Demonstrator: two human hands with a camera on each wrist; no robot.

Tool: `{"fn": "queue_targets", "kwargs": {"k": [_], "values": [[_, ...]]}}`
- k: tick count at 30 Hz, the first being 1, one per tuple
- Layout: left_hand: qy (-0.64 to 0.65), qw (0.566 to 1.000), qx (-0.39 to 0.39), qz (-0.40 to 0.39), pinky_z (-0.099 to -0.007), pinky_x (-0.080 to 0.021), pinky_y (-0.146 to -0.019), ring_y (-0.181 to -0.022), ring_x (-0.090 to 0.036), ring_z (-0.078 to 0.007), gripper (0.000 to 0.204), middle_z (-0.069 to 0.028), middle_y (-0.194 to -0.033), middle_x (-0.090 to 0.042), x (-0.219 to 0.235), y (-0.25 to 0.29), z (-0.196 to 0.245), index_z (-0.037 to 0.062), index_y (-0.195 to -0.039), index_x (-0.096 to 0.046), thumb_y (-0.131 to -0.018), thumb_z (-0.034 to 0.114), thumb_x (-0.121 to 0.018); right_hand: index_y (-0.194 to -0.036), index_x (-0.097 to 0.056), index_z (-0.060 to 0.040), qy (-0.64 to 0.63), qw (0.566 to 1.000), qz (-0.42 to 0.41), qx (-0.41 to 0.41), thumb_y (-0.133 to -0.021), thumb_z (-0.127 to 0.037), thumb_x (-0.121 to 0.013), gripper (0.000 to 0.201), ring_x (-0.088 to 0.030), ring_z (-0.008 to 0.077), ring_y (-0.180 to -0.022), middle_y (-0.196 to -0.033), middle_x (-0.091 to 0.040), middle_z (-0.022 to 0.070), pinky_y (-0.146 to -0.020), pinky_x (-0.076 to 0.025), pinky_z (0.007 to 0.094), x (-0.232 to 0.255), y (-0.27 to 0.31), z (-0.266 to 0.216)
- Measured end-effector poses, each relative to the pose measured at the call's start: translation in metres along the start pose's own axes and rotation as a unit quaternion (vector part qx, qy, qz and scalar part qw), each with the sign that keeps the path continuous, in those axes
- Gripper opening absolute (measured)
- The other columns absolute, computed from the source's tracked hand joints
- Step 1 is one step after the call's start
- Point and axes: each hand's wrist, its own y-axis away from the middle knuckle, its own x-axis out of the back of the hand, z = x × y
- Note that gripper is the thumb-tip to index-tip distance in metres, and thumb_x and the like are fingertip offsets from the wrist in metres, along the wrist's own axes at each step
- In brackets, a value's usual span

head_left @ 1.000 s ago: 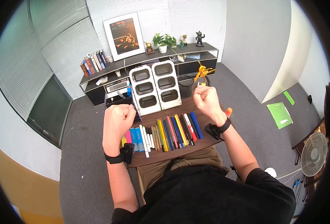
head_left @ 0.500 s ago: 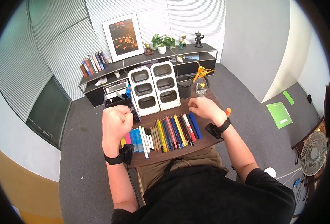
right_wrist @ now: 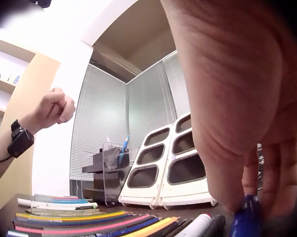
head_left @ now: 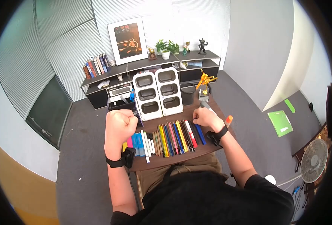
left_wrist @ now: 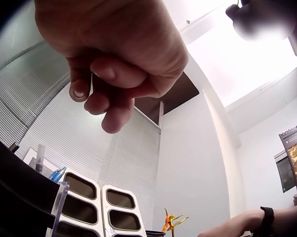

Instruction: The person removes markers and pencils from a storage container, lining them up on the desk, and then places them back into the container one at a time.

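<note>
My left hand [head_left: 120, 124] is raised as a fist over the left end of the table, holding nothing; in the left wrist view its fingers [left_wrist: 116, 116] are curled in. My right hand [head_left: 207, 117] is low over the right side of the table. Below it lies a thick blue marker [head_left: 201, 135] at the right end of the row. In the right wrist view the fingers [right_wrist: 271, 173] point down, right at the end of the blue marker [right_wrist: 247, 219]. A red and white marker [head_left: 191, 134] and many coloured pencils [head_left: 169, 137] lie side by side to the left.
A white rack with six dark bins [head_left: 162, 114] stands behind the row. Left of it is a dark organizer [head_left: 123, 107] with pens. A golden figurine [head_left: 204, 80], a black mesh bin [head_left: 187, 95] and an orange-capped highlighter [head_left: 229, 120] are at the right.
My right hand has opened out of a fist and come down toward the table, near the blue marker. My left fist stays raised. The head view has tilted slightly up.
</note>
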Motion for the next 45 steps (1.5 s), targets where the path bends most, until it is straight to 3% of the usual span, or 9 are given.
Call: {"fn": "queue_targets", "kwargs": {"k": [5,7,13,18,21,27,39,40,45], "values": [[-0.018,1.0,-0.002,0.006,-0.0429,-0.049,-0.051,-0.05,-0.059,-0.0372,0.025,-0.0162,-0.059,-0.058,0.004,0.0,0.002,-0.0041,-0.056,-0.053,-0.076,0.003,-0.066,-0.107,-0.079,-0.0003,-0.048,0.995,0.082,0.017,-0.087,-0.017,-0.08,0.026,-0.078,0.0347,-0.092,-0.098,-0.079,0.0178,-0.083,-0.061,0.0437,0.042,0.028,-0.033],[-0.032,0.999,-0.001,0.017,-0.0439,-0.049,-0.052,-0.051,-0.059,-0.0385,0.025,-0.0173,-0.059,-0.058,0.005,0.0,-0.002,-0.0034,-0.056,-0.054,-0.077,0.005,-0.066,-0.11,-0.076,-0.002,-0.052,0.959,0.259,0.105,-0.091,-0.014,-0.077,0.022,-0.076,0.0374,-0.093,-0.103,-0.076,0.0164,-0.084,-0.061,0.0483,0.078,0.055,-0.067],[-0.047,0.998,0.006,0.028,-0.0478,-0.05,-0.053,-0.053,-0.058,-0.0426,0.027,-0.0203,-0.058,-0.058,0.006,0.001,-0.004,-0.0007,-0.058,-0.058,-0.081,0.01,-0.067,-0.124,-0.072,-0.0022,-0.119,0.839,0.471,0.244,-0.098,0.0,-0.077,0.026,-0.072,0.0235,-0.087,-0.113,-0.068,0.0106,-0.066,-0.06,0.0336,0.124,0.06,-0.136],[-0.05,0.999,0.0,0.016,-0.0499,-0.052,-0.056,-0.056,-0.062,-0.0432,0.03,-0.0204,-0.06,-0.061,0.006,0.002,-0.005,0.002,-0.058,-0.061,-0.083,0.016,-0.069,-0.127,-0.072,-0.0022,-0.126,0.854,0.42,0.279,-0.1,-0.003,-0.078,0.028,-0.073,0.0225,-0.087,-0.115,-0.069,0.0109,-0.068,-0.061,0.0311,0.09,-0.033,-0.129],[-0.07,0.997,-0.005,0.022,-0.0489,-0.057,-0.062,-0.061,-0.067,-0.0417,0.029,-0.0199,-0.063,-0.065,0.006,0.002,-0.002,0.0033,-0.059,-0.063,-0.084,0.018,-0.069,-0.125,-0.071,-0.002,-0.099,0.873,0.391,0.276,-0.101,-0.006,-0.077,0.026,-0.074,0.032,-0.088,-0.115,-0.069,0.0135,-0.072,-0.061,0.039,0.063,-0.073,-0.121],[-0.059,0.998,0.025,0.001,-0.049,-0.058,-0.064,-0.062,-0.068,-0.0419,0.029,-0.0208,-0.064,-0.067,0.004,0.0,-0.002,0.001,-0.061,-0.065,-0.084,0.019,-0.068,-0.126,-0.071,-0.0025,-0.075,0.895,0.35,0.266,-0.098,-0.006,-0.077,0.028,-0.074,0.04,-0.096,-0.117,-0.069,0.0148,-0.083,-0.06,0.0465,0.04,-0.094,-0.116],[-0.063,0.998,0.011,0.011,-0.0499,-0.057,-0.064,-0.062,-0.068,-0.0425,0.03,-0.0209,-0.064,-0.067,0.002,0.0,0.0,0.0011,-0.061,-0.065,-0.084,0.019,-0.068,-0.132,-0.07,-0.0058,-0.085,0.893,0.379,0.228,-0.098,-0.004,-0.073,0.035,-0.073,0.0378,-0.109,-0.124,-0.071,0.0155,-0.091,-0.06,0.0468,0.047,-0.072,-0.103],[-0.06,0.998,0.012,0.006,-0.0499,-0.057,-0.064,-0.062,-0.068,-0.0425,0.03,-0.0209,-0.064,-0.067,0.002,0.001,0.0,0.0011,-0.061,-0.065,-0.084,0.019,-0.068,-0.126,-0.073,-0.0027,-0.107,0.898,0.368,0.216,-0.099,-0.003,-0.073,0.028,-0.075,0.031,-0.098,-0.114,-0.072,0.0155,-0.083,-0.061,0.0426,0.045,-0.061,-0.097],[-0.061,0.998,-0.002,0.021,-0.0495,-0.056,-0.061,-0.06,-0.066,-0.042,0.03,-0.0203,-0.061,-0.064,0.001,0.0,0.0,0.0018,-0.059,-0.061,-0.083,0.017,-0.07,-0.111,-0.079,-0.0021,-0.095,0.977,0.136,0.13,-0.096,-0.016,-0.079,0.021,-0.075,0.0296,-0.079,-0.088,-0.077,0.0134,-0.075,-0.059,0.0415,0.031,-0.012,-0.05]]}}
